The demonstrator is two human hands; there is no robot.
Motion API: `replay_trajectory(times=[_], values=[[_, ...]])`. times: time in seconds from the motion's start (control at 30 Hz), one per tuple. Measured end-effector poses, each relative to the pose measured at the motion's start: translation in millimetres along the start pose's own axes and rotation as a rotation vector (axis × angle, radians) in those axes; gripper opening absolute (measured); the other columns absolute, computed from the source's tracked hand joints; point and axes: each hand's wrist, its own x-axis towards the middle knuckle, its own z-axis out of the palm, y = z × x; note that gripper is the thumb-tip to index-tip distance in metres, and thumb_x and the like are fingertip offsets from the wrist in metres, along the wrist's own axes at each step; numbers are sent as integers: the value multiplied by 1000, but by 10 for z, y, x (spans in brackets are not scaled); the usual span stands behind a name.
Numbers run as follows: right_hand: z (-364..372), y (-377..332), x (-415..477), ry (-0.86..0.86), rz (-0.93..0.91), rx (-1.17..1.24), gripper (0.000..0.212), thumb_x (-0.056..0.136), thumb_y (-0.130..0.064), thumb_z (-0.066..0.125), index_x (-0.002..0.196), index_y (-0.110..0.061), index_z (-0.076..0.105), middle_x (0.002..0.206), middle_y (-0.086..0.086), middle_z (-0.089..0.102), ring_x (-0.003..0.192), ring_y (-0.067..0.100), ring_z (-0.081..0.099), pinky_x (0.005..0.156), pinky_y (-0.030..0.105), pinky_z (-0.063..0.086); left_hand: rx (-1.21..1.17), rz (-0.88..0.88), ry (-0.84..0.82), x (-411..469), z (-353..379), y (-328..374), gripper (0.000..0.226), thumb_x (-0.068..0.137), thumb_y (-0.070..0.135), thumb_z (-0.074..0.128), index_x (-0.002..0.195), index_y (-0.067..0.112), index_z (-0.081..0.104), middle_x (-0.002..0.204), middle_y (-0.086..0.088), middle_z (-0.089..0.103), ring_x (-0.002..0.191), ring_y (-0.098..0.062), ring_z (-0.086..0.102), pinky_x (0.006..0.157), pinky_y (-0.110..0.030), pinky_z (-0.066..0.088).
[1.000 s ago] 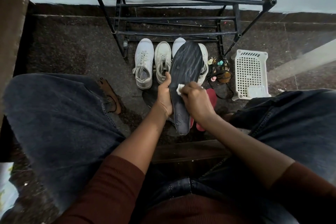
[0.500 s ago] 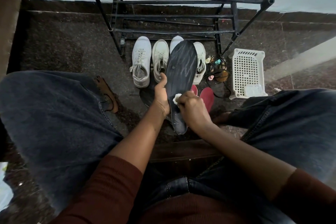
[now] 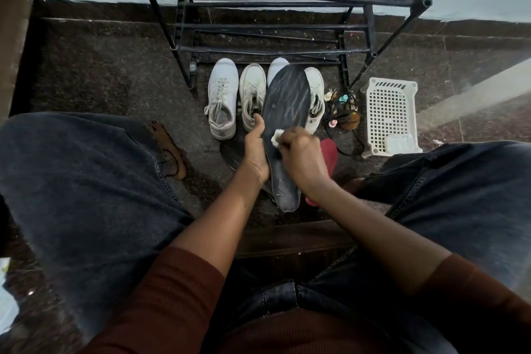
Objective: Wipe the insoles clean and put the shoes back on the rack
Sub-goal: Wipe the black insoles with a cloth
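Right hand [image 3: 301,158] grip pinched wipe [image 3: 277,138] against dark insole [image 3: 287,106], mid-length; left hand [image 3: 257,149] grip curled round insole's left edge, held above floor [image 3: 100,72]. Wiping step in hand. White shoes [image 3: 222,100] stood on floor at rack [image 3: 287,3] front edge. Next, likely: finish strokes, then refit insole.

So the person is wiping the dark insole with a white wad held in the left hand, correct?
No. In the head view the white wad is held in the right hand, wiping the dark insole; the left hand only grips the insole's edge.
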Motion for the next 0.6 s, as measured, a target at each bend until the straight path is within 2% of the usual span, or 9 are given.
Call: replay_trajectory(times=[0.07, 0.1, 0.2, 0.27, 0.33, 0.37, 0.47, 0.6], values=[[12, -44, -145, -64, -50, 17, 16, 78, 9, 55, 84, 6, 69, 89, 19, 65, 80, 35, 60, 71, 40, 46, -3, 0, 19, 32, -22, 10, 70, 99, 52, 24, 127, -6, 52, 131, -27, 51, 125, -37, 47, 111, -43, 34], [5, -36, -158, -80, -65, 12, 17, 78, 10, 54, 84, 6, 69, 88, 19, 64, 80, 35, 59, 70, 39, 46, 2, -1, 20, 27, -10, 13, 71, 99, 53, 24, 130, -6, 48, 134, -28, 48, 128, -39, 44, 112, -45, 32], [-44, 56, 31, -61, -67, -22, 15, 79, 7, 55, 84, 6, 69, 88, 20, 64, 79, 34, 60, 68, 34, 41, -1, -28, -17, 1, 12, 2, 71, 98, 56, 25, 126, -3, 53, 121, -23, 59, 114, -33, 57, 103, -40, 43], [-71, 133, 231, -14, -44, -58, 15, 82, 4, 55, 85, 7, 69, 89, 21, 62, 81, 33, 59, 70, 35, 42, 1, -35, -34, -29, 31, -25, 68, 97, 55, 26, 108, 1, 66, 99, -16, 70, 92, -25, 68, 84, -33, 56], [-89, 212, 402, 17, 16, -56, 16, 82, 5, 54, 88, 8, 69, 92, 24, 63, 86, 35, 59, 77, 38, 43, 10, -38, -57, -34, 35, -54, 67, 98, 53, 27, 95, 5, 73, 89, -13, 73, 82, -22, 71, 72, -30, 58], [-99, 237, 450, 29, 59, -39, 18, 82, 6, 54, 91, 7, 70, 95, 24, 63, 89, 36, 60, 80, 36, 42, 27, -32, -57, -39, 44, -57, 65, 99, 52, 26, 95, 6, 72, 87, -13, 73, 80, -22, 71, 69, -30, 58], [-107, 241, 370, 24, 99, -11, 18, 81, 5, 57, 94, 4, 70, 97, 21, 65, 91, 33, 61, 80, 28, 39, 25, -42, -89, -15, 10, -59, 68, 98, 54, 25, 96, 5, 73, 90, -13, 73, 83, -22, 71, 70, -30, 58], [-79, 96, -102, -79, -62, 42, 15, 74, 10, 61, 83, 4, 71, 90, 19, 68, 85, 32, 64, 78, 27, 41, -29, -60, -106, -9, -1, -15, 76, 96, 59, 23, 99, 2, 72, 101, -17, 70, 93, -26, 69, 81, -34, 56]])
